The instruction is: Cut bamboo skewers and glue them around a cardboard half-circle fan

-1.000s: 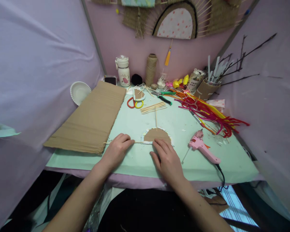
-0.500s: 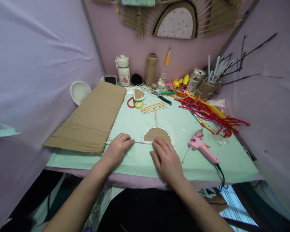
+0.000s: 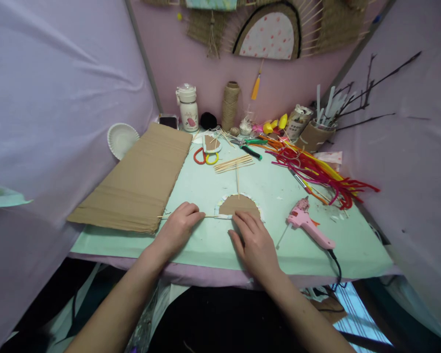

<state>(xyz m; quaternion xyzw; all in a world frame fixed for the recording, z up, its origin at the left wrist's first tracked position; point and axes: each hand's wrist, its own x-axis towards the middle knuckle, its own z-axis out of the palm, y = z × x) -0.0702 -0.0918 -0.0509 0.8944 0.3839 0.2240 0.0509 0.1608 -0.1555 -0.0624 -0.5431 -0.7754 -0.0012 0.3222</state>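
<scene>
A half-round piece of cardboard (image 3: 238, 205) with a pale folded-over edge lies flat on the pale green table. One thin wooden stick (image 3: 237, 180) points away from its curved top. Another wooden stick (image 3: 210, 215) runs sideways from its left corner, and my left hand (image 3: 182, 221) is closed over that stick, pinching it against the table. My right hand (image 3: 253, 235) rests with its fingertips on the lower right of the cardboard half-round, fingers stretched out and thumb apart, pressing it down.
A large cardboard sheet (image 3: 132, 181) lies at left. To the right is a pink glue gun (image 3: 308, 223) with its cord over the edge. Behind are a bundle of sticks (image 3: 234, 164), scissors (image 3: 199, 156), pliers (image 3: 250, 151), pipe cleaners (image 3: 312, 171) and a bottle (image 3: 187, 109).
</scene>
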